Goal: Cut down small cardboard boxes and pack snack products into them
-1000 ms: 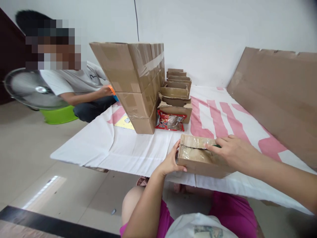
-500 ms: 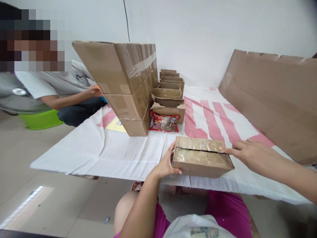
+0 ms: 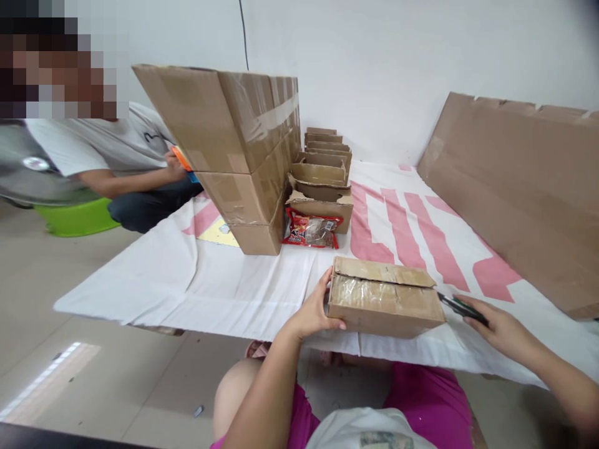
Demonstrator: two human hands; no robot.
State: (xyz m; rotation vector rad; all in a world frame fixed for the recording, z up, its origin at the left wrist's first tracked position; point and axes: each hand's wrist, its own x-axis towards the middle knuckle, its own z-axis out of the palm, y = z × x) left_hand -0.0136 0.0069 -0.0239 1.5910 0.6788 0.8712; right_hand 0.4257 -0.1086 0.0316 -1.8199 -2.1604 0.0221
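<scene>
With 12 o'clock straight ahead, a co-worker (image 3: 124,138) sits low toward 10, holding an orange-and-blue item (image 3: 182,158) partly hidden by boxes. At 11 rises a stack of taped boxes (image 3: 248,193), three high and closely packed, likely to save room on the worktop (image 3: 154,280). A red packet (image 3: 312,231) lies by the stack's foot, a little past 11, in front of a row of open cartons (image 3: 322,176) lined up one behind another, seemingly to keep them compact. The left hand (image 3: 312,312), nearer at 11, is curved around one end of a taped carton (image 3: 381,302), thumb on its front face, apparently to steady it. That carton lies crosswise at 12 near the worktop's edge, its parted top seam upward, presumably for easy access. Toward 2, the right hand (image 3: 498,324) grips a slim dark tool (image 3: 463,308), probably a cutter, its tip by the carton's right end; whether they touch, I cannot tell. Farther off at 1, a cardboard panel (image 3: 510,193) stands slanted, perhaps to stay out of the way.
</scene>
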